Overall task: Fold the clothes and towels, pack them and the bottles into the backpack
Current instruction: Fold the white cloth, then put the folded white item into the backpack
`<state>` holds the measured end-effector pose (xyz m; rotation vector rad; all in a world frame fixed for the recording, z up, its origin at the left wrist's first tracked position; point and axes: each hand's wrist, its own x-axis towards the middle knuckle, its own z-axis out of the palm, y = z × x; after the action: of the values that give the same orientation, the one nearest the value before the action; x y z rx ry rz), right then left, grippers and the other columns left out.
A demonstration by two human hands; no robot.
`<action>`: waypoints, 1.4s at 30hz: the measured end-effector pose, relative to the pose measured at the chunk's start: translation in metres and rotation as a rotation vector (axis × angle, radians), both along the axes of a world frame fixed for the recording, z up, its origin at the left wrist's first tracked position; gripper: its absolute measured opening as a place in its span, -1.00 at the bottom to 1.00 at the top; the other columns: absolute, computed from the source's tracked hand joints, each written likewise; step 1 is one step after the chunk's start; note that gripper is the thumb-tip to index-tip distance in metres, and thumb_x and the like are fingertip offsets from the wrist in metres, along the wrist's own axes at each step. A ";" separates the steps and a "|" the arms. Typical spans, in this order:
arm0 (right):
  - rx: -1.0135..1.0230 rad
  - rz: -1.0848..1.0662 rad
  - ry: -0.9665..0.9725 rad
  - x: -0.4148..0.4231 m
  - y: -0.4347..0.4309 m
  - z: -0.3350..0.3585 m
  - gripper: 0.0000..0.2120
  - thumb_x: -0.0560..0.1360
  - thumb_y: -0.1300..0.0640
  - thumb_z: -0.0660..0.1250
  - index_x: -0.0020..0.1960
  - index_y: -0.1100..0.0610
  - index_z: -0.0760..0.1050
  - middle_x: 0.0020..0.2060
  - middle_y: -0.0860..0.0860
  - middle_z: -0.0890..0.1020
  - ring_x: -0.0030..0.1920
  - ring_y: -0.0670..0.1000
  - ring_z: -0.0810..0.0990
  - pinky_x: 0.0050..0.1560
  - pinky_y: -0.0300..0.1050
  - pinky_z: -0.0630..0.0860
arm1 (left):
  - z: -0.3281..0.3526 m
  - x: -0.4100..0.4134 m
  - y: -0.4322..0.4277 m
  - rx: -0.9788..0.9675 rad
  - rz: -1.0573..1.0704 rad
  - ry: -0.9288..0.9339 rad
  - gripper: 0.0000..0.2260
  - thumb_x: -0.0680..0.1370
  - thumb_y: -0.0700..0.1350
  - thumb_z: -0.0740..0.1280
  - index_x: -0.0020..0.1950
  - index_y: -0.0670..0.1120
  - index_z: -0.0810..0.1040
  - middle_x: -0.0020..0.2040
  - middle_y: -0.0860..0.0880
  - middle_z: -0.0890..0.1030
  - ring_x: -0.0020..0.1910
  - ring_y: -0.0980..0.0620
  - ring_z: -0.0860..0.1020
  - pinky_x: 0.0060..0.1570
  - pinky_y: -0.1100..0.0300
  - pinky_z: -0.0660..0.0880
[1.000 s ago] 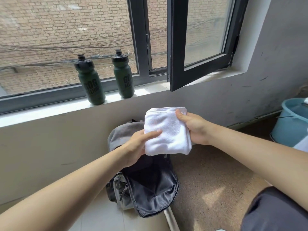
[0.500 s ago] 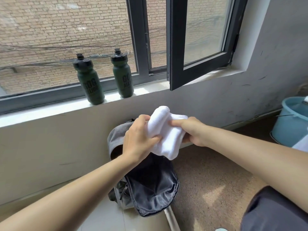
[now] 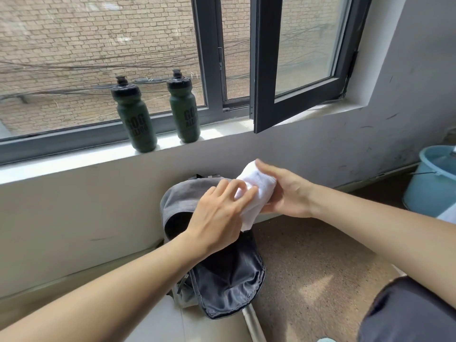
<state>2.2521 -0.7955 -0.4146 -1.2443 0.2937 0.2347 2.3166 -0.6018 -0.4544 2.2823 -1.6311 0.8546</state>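
Nearest, at the lower right: dark grey cloth [image 3: 409, 314] over a leg. Reaching forward from the two lower corners, a pair of bare forearms.

Beneath them, on the floor [image 3: 313, 262] and against the wall: grey backpack [image 3: 229, 282], unzipped, front flap dropped forward, dark lining showing, mouth gaping.

Just above that mouth, held in the air between both hands: white towel [image 3: 260, 187], bunched into a thick roll and tilted, lower end close over the opening. Touching the bag or not: cannot tell.

On the roll's near side, the left hand [image 3: 217, 215], fingers [image 3: 233, 191] curled over the top and pressing into the cloth. On the far side, the right hand [image 3: 287, 193], gripping, thumb laid along the top, remaining digits tucked underneath and mostly hidden.

Further back, on the white windowsill [image 3: 74, 160]: left bottle [image 3: 136, 119] and right bottle [image 3: 184, 112], both dark green, upright, black caps on, standing apart from each other and well apart from the backpack.

Beyond, a dark-framed window sash [image 3: 264, 70] swung inward.

Far right, by the wall: pale blue bucket [image 3: 431, 191], partly cut off.
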 end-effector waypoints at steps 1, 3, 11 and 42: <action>-0.058 -0.021 -0.018 0.001 0.000 -0.002 -0.46 0.57 -0.14 0.37 0.38 0.22 0.51 0.28 0.24 0.61 0.30 0.18 0.61 0.36 0.20 0.49 | 0.002 0.001 0.000 0.007 -0.005 0.056 -0.48 0.41 -0.11 0.30 0.39 -0.01 0.51 0.21 -0.05 0.50 0.00 -0.12 0.43 -0.12 -0.04 0.48; -0.153 -0.088 -0.021 0.003 0.001 -0.008 -0.58 0.56 0.02 0.42 0.33 0.22 0.55 0.21 0.21 0.66 0.20 0.14 0.65 0.30 0.16 0.55 | 0.004 0.007 0.002 -0.026 -0.089 0.314 -0.55 0.46 0.05 0.32 0.36 0.04 0.58 0.19 0.02 0.50 0.00 -0.05 0.42 -0.03 0.05 0.48; -0.281 -0.087 -0.096 0.008 0.005 -0.022 -0.46 0.49 -0.21 0.37 0.35 0.09 0.53 0.21 0.07 0.68 0.29 0.12 0.61 0.36 0.13 0.50 | 0.001 0.031 0.019 -0.332 -0.022 1.226 -0.37 0.40 0.29 0.49 0.39 0.13 0.39 0.23 0.03 0.57 0.20 0.05 0.61 0.23 -0.05 0.58; -1.240 0.333 -0.255 0.115 0.006 -0.087 -0.39 0.70 0.09 0.15 0.66 -0.05 -0.04 0.64 -0.08 0.07 0.62 -0.07 0.01 0.52 -0.19 0.03 | -0.138 0.084 0.028 0.614 0.230 0.208 -0.43 0.52 -0.25 0.37 0.46 0.14 0.35 0.41 -0.15 0.33 -0.05 -0.14 0.58 -0.17 0.01 0.50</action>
<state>2.3669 -0.7891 -0.5016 -2.5327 -0.0337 0.1662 2.4009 -0.5739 -0.5926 2.8839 -1.7264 0.1325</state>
